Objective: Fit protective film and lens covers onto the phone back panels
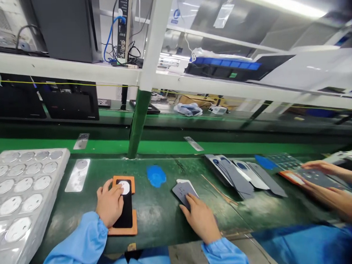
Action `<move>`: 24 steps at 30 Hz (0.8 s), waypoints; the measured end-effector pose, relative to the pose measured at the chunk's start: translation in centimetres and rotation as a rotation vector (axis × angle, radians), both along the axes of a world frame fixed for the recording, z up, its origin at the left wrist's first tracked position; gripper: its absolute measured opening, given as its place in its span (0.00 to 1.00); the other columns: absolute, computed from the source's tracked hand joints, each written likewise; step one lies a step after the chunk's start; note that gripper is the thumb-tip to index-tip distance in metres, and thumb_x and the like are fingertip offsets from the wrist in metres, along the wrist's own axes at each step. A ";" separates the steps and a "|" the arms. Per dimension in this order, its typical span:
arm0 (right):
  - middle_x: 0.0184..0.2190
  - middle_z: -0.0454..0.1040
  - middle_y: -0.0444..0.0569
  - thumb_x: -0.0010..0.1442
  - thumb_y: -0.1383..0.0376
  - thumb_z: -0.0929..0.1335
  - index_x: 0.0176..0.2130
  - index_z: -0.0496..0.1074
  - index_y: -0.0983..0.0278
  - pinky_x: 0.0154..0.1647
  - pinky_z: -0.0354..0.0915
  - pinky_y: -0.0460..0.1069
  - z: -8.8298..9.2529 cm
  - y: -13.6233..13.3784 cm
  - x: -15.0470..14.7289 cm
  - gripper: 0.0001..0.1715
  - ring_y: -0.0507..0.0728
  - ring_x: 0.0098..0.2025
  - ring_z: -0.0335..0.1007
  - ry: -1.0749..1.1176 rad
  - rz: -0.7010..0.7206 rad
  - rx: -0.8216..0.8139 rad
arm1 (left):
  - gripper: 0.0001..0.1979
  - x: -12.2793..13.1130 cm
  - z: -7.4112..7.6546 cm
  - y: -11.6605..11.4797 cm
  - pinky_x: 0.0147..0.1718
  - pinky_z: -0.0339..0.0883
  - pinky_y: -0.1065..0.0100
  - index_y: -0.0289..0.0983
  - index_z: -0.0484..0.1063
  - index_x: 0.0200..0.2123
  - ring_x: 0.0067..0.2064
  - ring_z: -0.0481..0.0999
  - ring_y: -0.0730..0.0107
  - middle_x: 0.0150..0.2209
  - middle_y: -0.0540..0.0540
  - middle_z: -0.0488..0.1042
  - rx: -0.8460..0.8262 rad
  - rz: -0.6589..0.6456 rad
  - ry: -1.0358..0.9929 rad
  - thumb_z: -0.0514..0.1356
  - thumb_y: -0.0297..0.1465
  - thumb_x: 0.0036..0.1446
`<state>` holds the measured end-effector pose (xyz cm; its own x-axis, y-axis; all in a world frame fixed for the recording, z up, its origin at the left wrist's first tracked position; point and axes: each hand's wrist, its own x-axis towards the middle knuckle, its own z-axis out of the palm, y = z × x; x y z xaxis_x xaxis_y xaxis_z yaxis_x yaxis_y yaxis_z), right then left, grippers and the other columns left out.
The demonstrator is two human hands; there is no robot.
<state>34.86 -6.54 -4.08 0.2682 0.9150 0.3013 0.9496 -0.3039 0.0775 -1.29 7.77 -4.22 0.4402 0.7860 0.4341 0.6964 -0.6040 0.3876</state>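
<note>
My left hand (109, 202) lies over the left side of a flat black rectangular panel (126, 214), which sits in an orange frame (130, 230). Its fingers are bent, and a fingertip touches a white disc (125, 187) near the panel's top end. Further right, my right hand (200, 214) has its fingers on a thin grey plate (181, 189) with small holes. The thumb is at the plate's near edge. Part of a whitish plate (191, 183) shows from underneath.
A clear tray (55, 186) of round silver discs stands at left. Right of centre, grey plates (238, 180) lie piled beside a brown strip (220, 190). A blue patch (156, 176) marks the green bench. A co-worker's hands (324, 180) hold another plate at far right. A green post (138, 121) rises behind.
</note>
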 end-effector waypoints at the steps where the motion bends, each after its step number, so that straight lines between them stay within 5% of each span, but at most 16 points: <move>1: 0.52 0.75 0.60 0.62 0.58 0.64 0.49 0.73 0.66 0.50 0.66 0.57 -0.4 -0.2 0.0 0.21 0.64 0.52 0.72 -0.013 0.026 -0.021 | 0.13 0.0 -0.1 0.0 0.52 0.55 0.40 0.46 0.77 0.42 0.63 0.60 0.41 0.51 0.45 0.77 0.002 0.004 -0.006 0.58 0.27 0.56; 4: 0.46 0.78 0.57 0.65 0.62 0.60 0.48 0.74 0.66 0.48 0.65 0.53 -0.3 0.1 -0.4 0.19 0.60 0.45 0.75 -0.027 0.049 -0.024 | 0.11 -0.3 -0.4 -0.3 0.53 0.56 0.40 0.44 0.77 0.40 0.62 0.61 0.42 0.50 0.44 0.77 0.012 0.037 -0.050 0.58 0.27 0.56; 9: 0.27 0.77 0.57 0.66 0.64 0.59 0.38 0.75 0.67 0.35 0.61 0.53 3.2 1.4 1.3 0.17 0.60 0.30 0.74 -0.070 -0.074 0.015 | 0.08 -1.0 0.2 -1.3 0.56 0.58 0.43 0.43 0.75 0.39 0.60 0.64 0.46 0.47 0.43 0.76 0.032 0.105 -0.210 0.58 0.28 0.56; 14: 0.35 0.78 0.59 0.68 0.61 0.58 0.48 0.73 0.66 0.33 0.57 0.52 5.6 3.1 1.2 0.20 0.62 0.34 0.74 -0.144 -0.220 0.150 | 0.07 -0.9 2.2 -2.7 0.54 0.63 0.48 0.44 0.72 0.40 0.54 0.69 0.53 0.44 0.45 0.76 0.010 0.049 -0.410 0.59 0.29 0.57; 20: 0.27 0.76 0.53 0.60 0.65 0.65 0.27 0.75 0.64 0.30 0.56 0.49 3.5 3.6 -1.9 0.12 0.56 0.29 0.71 -0.090 -0.073 0.019 | 0.08 -1.3 3.4 -4.0 0.53 0.64 0.50 0.43 0.71 0.38 0.53 0.70 0.55 0.43 0.46 0.75 -0.019 0.016 -0.478 0.59 0.26 0.55; 24: 0.31 0.77 0.56 0.63 0.63 0.62 0.35 0.78 0.65 0.31 0.59 0.50 5.3 3.3 -1.3 0.16 0.59 0.31 0.73 -0.067 -0.127 0.087 | 0.06 -1.6 3.8 -4.4 0.50 0.67 0.53 0.42 0.71 0.37 0.49 0.72 0.57 0.42 0.45 0.75 -0.128 0.046 -0.576 0.58 0.27 0.55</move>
<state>33.58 -3.21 1.20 0.3567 0.8449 0.3987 0.8968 -0.4292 0.1072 -2.89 3.33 -0.42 0.1262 0.8604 0.4938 0.3764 -0.5021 0.7786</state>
